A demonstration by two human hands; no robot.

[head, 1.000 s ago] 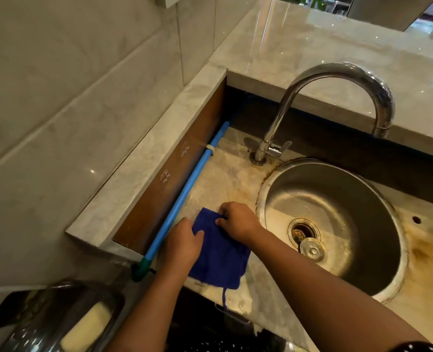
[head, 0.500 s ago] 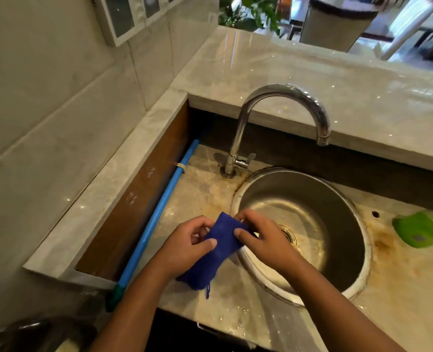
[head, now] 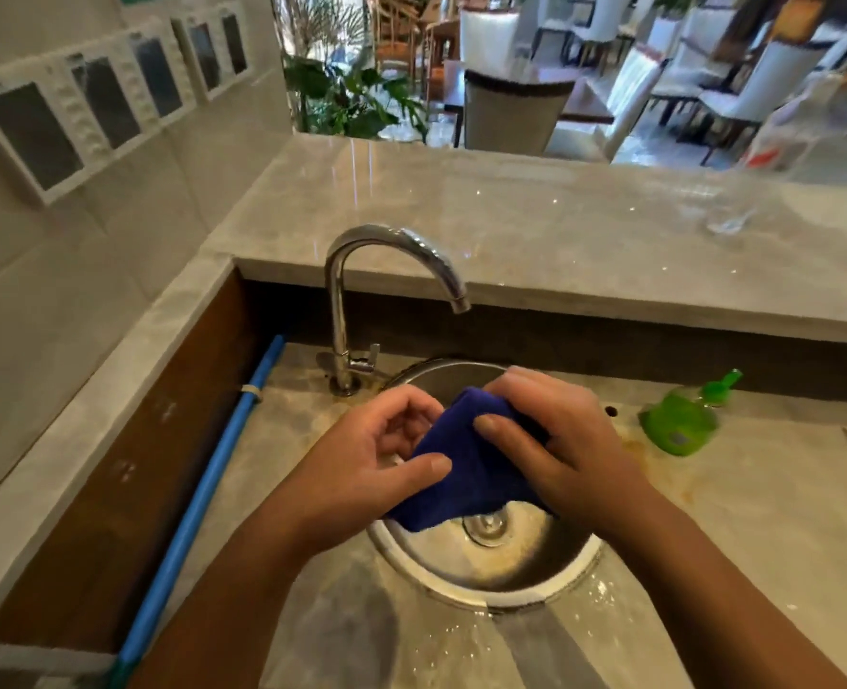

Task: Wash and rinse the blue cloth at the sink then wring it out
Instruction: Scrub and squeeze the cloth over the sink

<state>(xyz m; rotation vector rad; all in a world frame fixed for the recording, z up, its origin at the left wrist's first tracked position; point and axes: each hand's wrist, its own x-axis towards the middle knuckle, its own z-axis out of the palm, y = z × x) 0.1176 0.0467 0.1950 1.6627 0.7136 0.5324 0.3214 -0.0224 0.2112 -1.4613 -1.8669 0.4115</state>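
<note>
Off the surface now — your left hand [head: 361, 469] and right hand [head: 560, 450] pinch the blue cloth [head: 471, 469] over the sink [head: 461, 589], tap [head: 391, 251] dry.

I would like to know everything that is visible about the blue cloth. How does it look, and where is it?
The blue cloth is dark blue, soft and fuzzy like microfibre, bunched into folds. It is held over the round steel sink, above the drain. The left hand pinches its left side; the right hand grips its right side. Its lower edge hangs free.
</note>
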